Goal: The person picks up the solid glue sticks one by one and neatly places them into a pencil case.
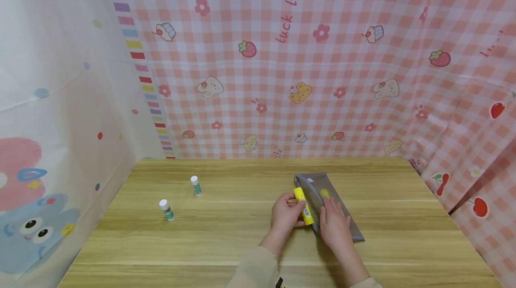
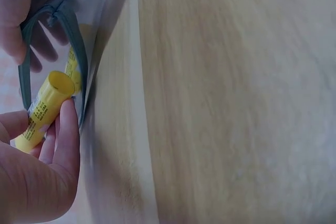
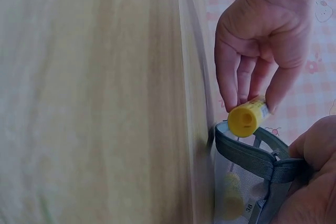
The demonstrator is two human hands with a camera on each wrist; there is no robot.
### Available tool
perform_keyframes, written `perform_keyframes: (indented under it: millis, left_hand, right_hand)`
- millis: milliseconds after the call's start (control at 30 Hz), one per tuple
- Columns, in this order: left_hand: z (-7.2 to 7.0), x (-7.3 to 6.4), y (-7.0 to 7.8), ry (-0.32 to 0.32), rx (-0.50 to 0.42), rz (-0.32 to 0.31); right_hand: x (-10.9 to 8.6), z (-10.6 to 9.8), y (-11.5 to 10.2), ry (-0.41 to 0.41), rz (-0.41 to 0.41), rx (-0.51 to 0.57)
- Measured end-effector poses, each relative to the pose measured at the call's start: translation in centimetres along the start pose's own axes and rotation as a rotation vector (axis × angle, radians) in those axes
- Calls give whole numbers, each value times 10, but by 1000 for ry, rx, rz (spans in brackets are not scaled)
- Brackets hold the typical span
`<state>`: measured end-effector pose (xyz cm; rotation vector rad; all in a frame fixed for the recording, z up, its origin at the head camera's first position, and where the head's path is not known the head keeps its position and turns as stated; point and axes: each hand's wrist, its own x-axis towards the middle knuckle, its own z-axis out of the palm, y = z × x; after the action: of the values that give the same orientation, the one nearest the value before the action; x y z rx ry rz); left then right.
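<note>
My left hand (image 1: 285, 212) pinches a yellow glue stick (image 1: 307, 215) between thumb and fingers. The stick is tilted at the mouth of a grey mesh zip pouch (image 1: 318, 181), whose dark zipper edges stand apart in both wrist views. My right hand (image 1: 335, 226) holds the pouch by its zipper edge, with the thumb on one side and fingers showing through the mesh in the left wrist view. Inside the pouch lies another yellow stick (image 3: 233, 195), seen blurred through the mesh.
Two green glue sticks with white caps, one nearer (image 1: 166, 209) and one farther (image 1: 195, 186), stand on the left of the wooden table (image 1: 121, 243). A pink checked cloth (image 1: 274, 77) hangs behind the table. Something small, black and yellow (image 1: 280, 283), shows at the bottom edge.
</note>
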<state>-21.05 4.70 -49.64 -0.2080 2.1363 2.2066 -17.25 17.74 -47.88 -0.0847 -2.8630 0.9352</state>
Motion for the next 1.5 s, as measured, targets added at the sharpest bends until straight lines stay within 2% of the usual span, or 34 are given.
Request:
perform_keyframes:
  millis: [833, 1300, 1500]
  left_hand:
    - [17, 6, -2, 25, 83, -52]
    - [20, 3, -3, 65, 259, -29]
    - [21, 3, -1, 66, 277, -36]
  right_hand:
    - [1, -1, -1, 4, 9, -13]
    - [2, 0, 0, 22, -1, -12]
    - [1, -1, 0, 25, -8, -6]
